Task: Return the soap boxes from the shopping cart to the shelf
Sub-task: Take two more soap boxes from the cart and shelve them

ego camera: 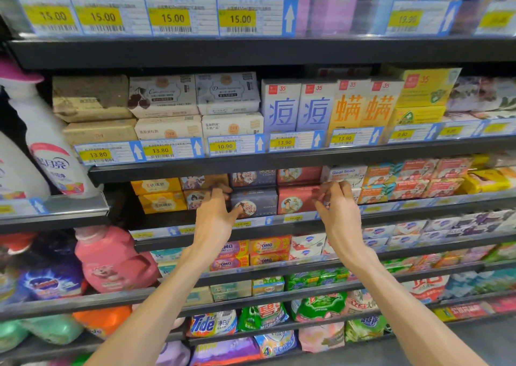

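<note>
Two bare hands reach into a soap shelf (279, 220) crowded with yellow boxes (160, 195) at the left, Goat Soap boxes (344, 174) at the right and price tags (224, 146) on the ledge above. At the front row sit a dark blue soap box (255, 202) and a red soap box (297, 199), side by side. The left hand (215, 214) has its thumb on the blue box's front and its fingers curled round that box's left edge, while the right hand (336, 206) hangs just right of the red box with fingers bent; whether it grips anything I cannot tell.
</note>
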`<state>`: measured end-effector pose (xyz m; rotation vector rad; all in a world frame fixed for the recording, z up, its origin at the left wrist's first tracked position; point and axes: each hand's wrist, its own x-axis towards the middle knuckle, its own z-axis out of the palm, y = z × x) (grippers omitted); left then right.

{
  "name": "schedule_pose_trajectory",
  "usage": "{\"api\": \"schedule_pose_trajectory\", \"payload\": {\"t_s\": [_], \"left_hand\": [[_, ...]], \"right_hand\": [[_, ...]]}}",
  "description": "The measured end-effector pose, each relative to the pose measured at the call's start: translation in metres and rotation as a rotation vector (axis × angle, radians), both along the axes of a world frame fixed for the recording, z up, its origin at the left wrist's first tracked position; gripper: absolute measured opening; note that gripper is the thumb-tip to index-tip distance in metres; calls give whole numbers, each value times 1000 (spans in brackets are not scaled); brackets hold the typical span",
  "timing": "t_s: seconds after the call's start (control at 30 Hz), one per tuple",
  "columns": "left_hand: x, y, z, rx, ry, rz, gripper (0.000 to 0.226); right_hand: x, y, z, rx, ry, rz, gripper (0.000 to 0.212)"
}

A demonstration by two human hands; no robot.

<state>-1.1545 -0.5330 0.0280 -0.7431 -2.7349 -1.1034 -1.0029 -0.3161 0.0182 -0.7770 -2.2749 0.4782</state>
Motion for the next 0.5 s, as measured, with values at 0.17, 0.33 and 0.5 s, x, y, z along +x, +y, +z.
{"api": "schedule_pose_trajectory", "payload": {"t_s": [0.17,0.33,0.5], "left_hand": [[2,1,1,-1,11,6,38],[5,5,2,-11,-2,37,40],[8,6,3,-35,8,43,41]], "right_hand": [[-2,1,0,12,38,38,19],[-2,5,-5,2,41,59,26],[0,9,-7,-22,57,106,27]]}}
